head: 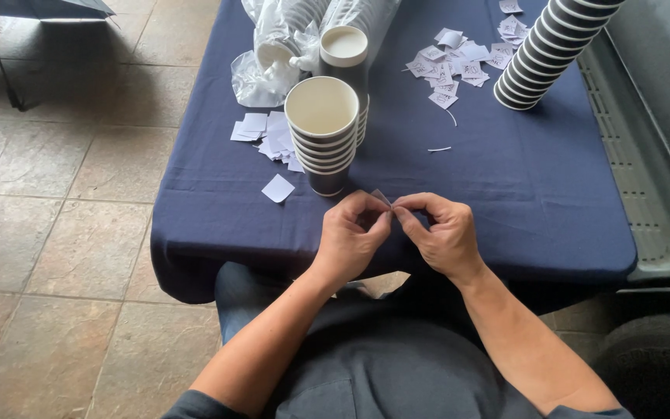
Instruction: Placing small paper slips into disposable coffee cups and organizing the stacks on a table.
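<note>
Blue-clothed table (pixel 505 202): three cup stacks (pixel 323 136); left hand (pixel 350 240), right hand (pixel 443 233) fingers pinch one paper slip (pixel 381 197).

most of the small paper slip (pixel 381 196) is hidden between the fingertips of the left hand (pixel 350 240) and the right hand (pixel 442 233). the slanted cup stack (pixel 544 50) and the wrapped cup sleeves (pixel 288 31) are cut off by the top edge. the marks on the scattered slips (pixel 459 62) are too small to be made out.
</note>
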